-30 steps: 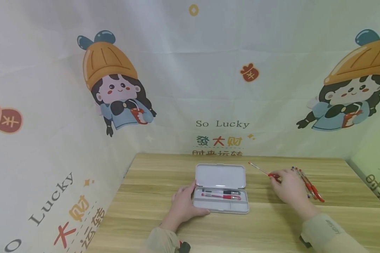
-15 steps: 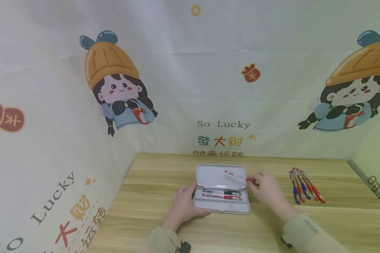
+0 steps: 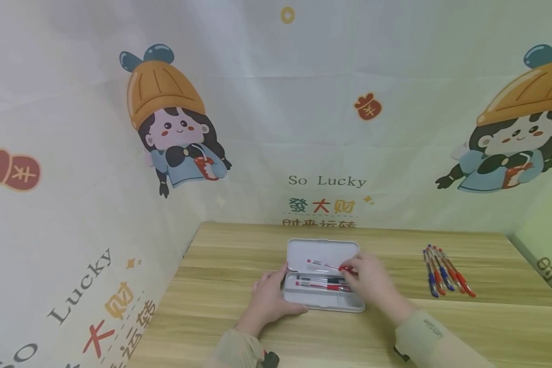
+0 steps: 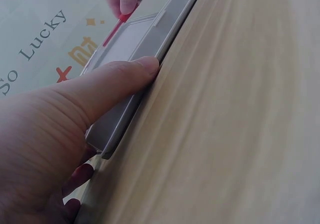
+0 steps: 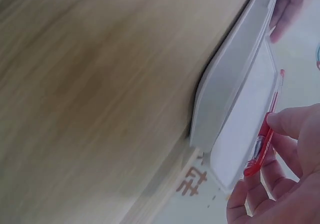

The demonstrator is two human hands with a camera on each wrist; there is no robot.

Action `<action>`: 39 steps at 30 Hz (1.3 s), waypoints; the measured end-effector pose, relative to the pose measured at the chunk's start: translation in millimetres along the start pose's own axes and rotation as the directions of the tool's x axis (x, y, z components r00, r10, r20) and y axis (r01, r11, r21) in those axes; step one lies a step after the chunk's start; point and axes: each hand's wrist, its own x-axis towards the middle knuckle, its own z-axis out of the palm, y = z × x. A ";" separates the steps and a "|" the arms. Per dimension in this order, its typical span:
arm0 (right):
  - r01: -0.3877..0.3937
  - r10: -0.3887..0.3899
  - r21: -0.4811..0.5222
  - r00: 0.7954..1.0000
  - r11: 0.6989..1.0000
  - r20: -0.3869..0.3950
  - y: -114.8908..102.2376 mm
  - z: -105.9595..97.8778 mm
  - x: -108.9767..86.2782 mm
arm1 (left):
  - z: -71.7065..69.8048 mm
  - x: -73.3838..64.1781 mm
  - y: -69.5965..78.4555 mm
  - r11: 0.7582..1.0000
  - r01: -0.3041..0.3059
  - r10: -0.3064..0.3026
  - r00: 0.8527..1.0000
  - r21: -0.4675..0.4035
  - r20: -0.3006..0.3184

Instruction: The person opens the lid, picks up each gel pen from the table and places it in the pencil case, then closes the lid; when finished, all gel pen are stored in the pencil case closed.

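A pale grey pencil case (image 3: 310,298) lies with its lid (image 3: 303,250) folded back on the wooden table. My left hand (image 3: 269,299) grips its left end, thumb along the front edge and fingers round the back corner. Inside, in the rear compartment, a black pen (image 3: 313,279) and a red pen (image 3: 315,286) lie lengthwise. My right hand (image 3: 372,278) pinches another red pen (image 5: 261,149) by its capped end between thumb and fingers. In the head view this pen overlaps the lid, its tail pointing left.
To the right, several red and blue pens (image 3: 446,273) lie fanned out on the wooden table (image 3: 487,327). A printed cloth (image 3: 257,128) hangs behind the table's back edge and along both sides.
My right hand has carried the red pen left from beside the loose pens to over the pencil case. The left hand keeps its hold on the case.
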 end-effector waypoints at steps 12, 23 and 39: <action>0.024 -0.019 -0.065 0.997 0.998 0.070 -12.9 11.2 -3.4 | 0.9 1.1 1.1 1.000 -0.002 0.002 1.000 0.000 0.017; 0.037 -0.033 -0.040 0.996 0.999 0.086 -15.2 18.7 -2.5 | 0.4 0.7 2.1 1.000 -0.015 0.015 1.000 0.004 0.009; 0.038 -0.032 -0.048 0.993 0.998 0.115 -16.2 20.2 -3.2 | -0.6 -1.0 0.1 1.000 -0.021 0.021 1.000 0.001 0.001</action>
